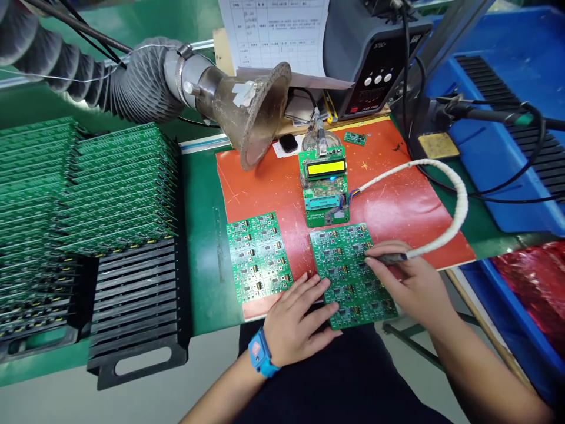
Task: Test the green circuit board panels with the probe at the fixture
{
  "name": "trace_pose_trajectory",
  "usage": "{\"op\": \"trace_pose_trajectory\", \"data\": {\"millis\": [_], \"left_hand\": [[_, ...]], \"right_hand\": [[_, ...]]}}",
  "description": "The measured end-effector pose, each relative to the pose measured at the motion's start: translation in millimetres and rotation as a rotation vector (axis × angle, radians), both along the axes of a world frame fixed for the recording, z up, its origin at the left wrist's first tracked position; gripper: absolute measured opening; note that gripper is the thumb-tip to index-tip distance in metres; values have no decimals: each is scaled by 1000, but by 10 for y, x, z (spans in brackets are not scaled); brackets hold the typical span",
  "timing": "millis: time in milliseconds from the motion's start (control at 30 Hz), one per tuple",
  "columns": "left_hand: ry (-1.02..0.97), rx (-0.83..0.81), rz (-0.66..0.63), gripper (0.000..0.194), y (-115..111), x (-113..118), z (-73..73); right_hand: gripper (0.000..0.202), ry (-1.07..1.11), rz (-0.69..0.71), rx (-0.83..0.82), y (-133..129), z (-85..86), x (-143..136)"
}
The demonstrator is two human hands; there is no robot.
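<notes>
A green circuit board panel (342, 274) lies on the red mat, its near edge over the table's front edge. My left hand (302, 318), a blue band on its wrist, rests with fingers spread on the panel's left side. Pinched in my right hand (410, 282) is a dark probe (388, 258), its tip down at the panel's right half. A white wrapped cable (461, 203) loops from the probe to a programmer board (324, 188) with a lit yellow display and a teal socket. To the left lies a second circuit board panel (259, 259).
Black racks (132, 300) at left hold many upright green boards (119, 182). A fume extractor hood (265, 112) reaches in above the mat (375, 200). Behind stand a soldering station (375, 65) and a paper form (278, 35). Blue bins (489, 194) are at right.
</notes>
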State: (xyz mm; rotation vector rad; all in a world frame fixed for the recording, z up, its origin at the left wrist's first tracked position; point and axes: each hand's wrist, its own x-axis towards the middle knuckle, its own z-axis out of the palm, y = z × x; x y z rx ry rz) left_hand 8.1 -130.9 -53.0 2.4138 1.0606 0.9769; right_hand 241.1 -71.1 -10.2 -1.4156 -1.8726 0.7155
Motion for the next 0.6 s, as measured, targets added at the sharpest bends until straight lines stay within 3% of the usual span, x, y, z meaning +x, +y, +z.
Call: {"op": "trace_pose_trajectory", "data": {"millis": [200,600], "left_hand": [[9,-5,0,38,-11,-4,-13],[5,-4,-8,37,-9,1,-14]], "right_hand": [[3,17,-59,65,-4,-50,-47],[6,159,-103,-13,-40,-91,-65]]}}
